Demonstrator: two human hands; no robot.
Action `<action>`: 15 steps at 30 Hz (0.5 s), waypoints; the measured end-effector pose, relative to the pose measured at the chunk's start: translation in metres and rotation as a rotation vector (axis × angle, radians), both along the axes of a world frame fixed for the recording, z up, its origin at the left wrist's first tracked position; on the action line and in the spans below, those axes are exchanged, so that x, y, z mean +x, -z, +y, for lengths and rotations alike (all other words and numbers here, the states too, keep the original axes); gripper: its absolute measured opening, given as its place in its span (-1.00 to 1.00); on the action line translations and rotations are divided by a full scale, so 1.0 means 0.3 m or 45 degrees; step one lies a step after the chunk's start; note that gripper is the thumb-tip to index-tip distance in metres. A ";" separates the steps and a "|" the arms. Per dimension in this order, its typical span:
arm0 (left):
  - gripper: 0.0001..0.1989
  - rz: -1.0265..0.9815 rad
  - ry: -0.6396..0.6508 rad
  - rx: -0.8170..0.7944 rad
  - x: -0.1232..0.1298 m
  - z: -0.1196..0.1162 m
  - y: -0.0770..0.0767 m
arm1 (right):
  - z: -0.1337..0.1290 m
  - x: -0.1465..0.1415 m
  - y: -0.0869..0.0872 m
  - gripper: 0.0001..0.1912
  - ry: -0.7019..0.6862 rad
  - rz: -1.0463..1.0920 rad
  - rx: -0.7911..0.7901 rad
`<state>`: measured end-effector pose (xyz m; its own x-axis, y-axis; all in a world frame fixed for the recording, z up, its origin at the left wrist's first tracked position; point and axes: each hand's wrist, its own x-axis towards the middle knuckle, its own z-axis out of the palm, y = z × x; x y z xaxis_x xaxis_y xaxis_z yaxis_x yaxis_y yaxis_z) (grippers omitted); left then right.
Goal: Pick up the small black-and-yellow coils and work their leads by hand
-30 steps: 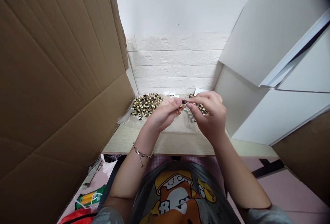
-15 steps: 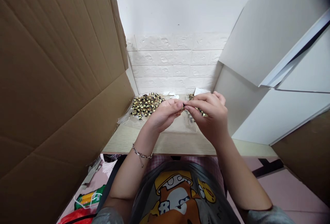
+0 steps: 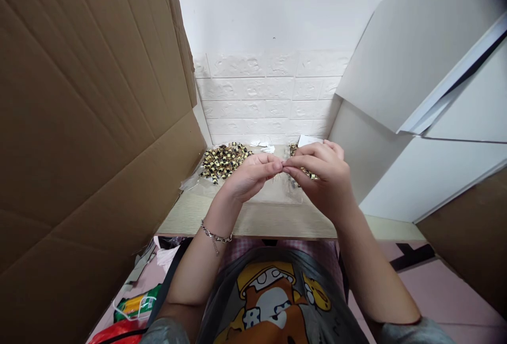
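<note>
My left hand (image 3: 255,175) and my right hand (image 3: 322,175) meet fingertip to fingertip above the table (image 3: 245,220). Both are closed in a pinch on something too small to make out; thin copper-coloured wires hang just below the left fingertips. Behind my left hand lies a heap of small yellow and black parts (image 3: 224,161) on clear plastic. A second group of similar parts (image 3: 293,149) is partly hidden behind my right hand.
A tall cardboard sheet (image 3: 99,95) walls the left side, and white panels (image 3: 380,138) stand on the right. Scraps of white paper (image 3: 267,149) lie by the brick-patterned wall (image 3: 253,90). Red and green packages (image 3: 137,304) sit low at the left.
The dark piece seen between my fingertips earlier is now hidden. The fingertips of my two hands have come closer together, and my right wrist has shifted slightly.
</note>
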<state>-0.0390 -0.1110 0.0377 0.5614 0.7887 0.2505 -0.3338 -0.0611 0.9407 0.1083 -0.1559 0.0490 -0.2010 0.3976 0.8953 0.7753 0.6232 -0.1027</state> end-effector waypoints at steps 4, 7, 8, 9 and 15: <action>-0.79 0.010 -0.001 0.028 0.001 -0.002 -0.003 | 0.001 0.004 0.002 -0.92 -0.019 -0.002 0.011; -0.80 0.037 -0.070 0.103 -0.001 -0.006 -0.005 | 0.005 0.010 0.002 -0.93 -0.071 0.004 0.014; -0.80 0.047 -0.110 0.141 -0.002 -0.009 -0.004 | 0.007 0.013 0.002 -0.93 -0.091 0.005 -0.002; -0.80 0.060 -0.166 0.184 -0.003 -0.011 -0.004 | 0.008 0.016 0.001 -0.94 -0.110 0.009 -0.024; -0.77 0.279 -0.833 0.705 0.009 -0.037 -0.004 | -0.002 0.014 0.006 -0.93 -0.302 0.359 -0.196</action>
